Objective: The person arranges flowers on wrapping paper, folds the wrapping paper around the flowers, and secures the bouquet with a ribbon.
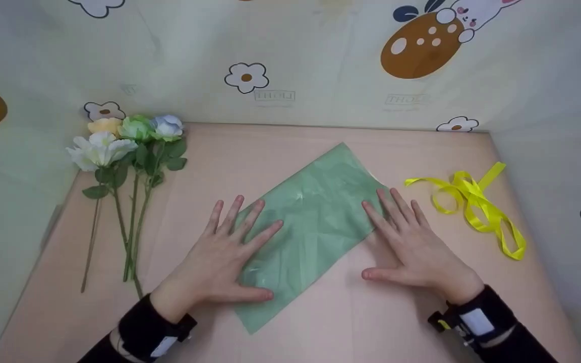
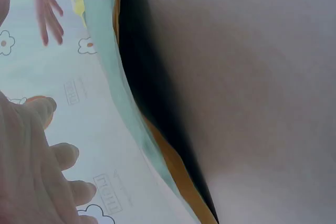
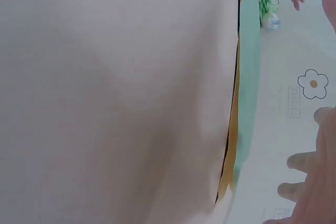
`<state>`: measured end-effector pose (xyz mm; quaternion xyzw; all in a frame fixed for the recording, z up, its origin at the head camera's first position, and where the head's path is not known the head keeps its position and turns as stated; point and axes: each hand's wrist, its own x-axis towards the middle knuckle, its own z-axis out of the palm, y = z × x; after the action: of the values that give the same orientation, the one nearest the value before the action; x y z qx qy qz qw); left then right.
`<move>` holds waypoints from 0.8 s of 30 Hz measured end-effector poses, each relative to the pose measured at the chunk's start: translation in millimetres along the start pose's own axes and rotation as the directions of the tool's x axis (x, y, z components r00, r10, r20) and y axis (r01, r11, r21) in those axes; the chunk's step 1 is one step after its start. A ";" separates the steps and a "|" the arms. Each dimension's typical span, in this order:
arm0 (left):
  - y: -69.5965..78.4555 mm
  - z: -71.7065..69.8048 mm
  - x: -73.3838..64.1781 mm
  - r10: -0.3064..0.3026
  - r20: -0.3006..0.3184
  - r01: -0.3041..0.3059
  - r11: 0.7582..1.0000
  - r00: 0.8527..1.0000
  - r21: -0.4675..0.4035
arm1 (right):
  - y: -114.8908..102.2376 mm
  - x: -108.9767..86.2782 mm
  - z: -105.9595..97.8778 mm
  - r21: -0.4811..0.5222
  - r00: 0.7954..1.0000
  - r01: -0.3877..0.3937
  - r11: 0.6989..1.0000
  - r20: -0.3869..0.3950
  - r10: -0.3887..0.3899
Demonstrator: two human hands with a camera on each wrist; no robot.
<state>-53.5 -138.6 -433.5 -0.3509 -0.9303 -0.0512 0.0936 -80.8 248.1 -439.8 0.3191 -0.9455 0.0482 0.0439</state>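
Observation:
A green sheet of wrapping paper (image 1: 310,217) lies slantwise on the table, lightly creased and shiny in places. My left hand (image 1: 220,269) spreads its fingers over the sheet's left end, thumb near the lower corner. At the right edge, the fingertips of my right hand (image 1: 414,252) overlap the paper, with the thumb out over the table. Neither hand grips anything. Both wrist views show the paper's edge (image 2: 100,24) from low down, with a brown-orange strip (image 3: 232,124) along its underside.
Artificial flowers lie at the left: a white one (image 1: 100,151), a peach one (image 1: 105,126), a green one (image 1: 137,128) and a blue one (image 1: 168,127), stems toward me. A looped yellow ribbon (image 1: 478,201) lies at the right. Patterned cloth (image 1: 310,60) rises behind the pink table (image 1: 371,327).

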 end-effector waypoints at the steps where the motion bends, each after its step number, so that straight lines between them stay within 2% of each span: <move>1: -0.3 1.1 0.6 -0.001 0.033 0.001 1.000 0.999 -0.002 | 0.8 4.8 1.0 0.013 1.000 -0.001 1.000 0.010 0.001; 3: -0.8 3.0 1.4 -0.005 0.109 0.005 1.000 0.994 -0.001 | 3.2 14.0 2.8 0.037 1.000 0.000 0.999 0.031 -0.001; 6: -2.5 5.9 3.1 0.005 0.219 -0.004 1.000 0.976 -0.005 | 7.4 27.4 4.7 0.067 0.997 -0.010 0.998 0.074 0.005; 10: -5.0 9.8 7.3 0.008 0.298 -0.003 1.000 0.955 -0.016 | 14.4 45.8 7.4 0.082 0.992 -0.015 0.997 0.128 0.004; 15: -6.5 13.2 10.4 -0.032 0.337 0.032 0.999 0.941 0.007 | 22.4 67.2 16.5 0.086 0.985 -0.011 0.996 0.174 -0.004; 17: -6.8 14.8 10.5 -0.034 0.336 0.031 0.999 0.941 0.016 | 24.4 73.1 21.4 0.082 0.983 -0.010 0.997 0.183 -0.005; 24: -10.0 23.5 9.1 0.056 0.321 -0.054 0.998 0.945 -0.015 | 21.9 84.2 33.9 0.033 0.980 0.021 0.999 0.196 -0.027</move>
<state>-70.1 -136.4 -454.9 -0.3805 -0.9229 0.0063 -0.0589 -162.7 211.0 -465.2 0.3343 -0.9404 0.0305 -0.0538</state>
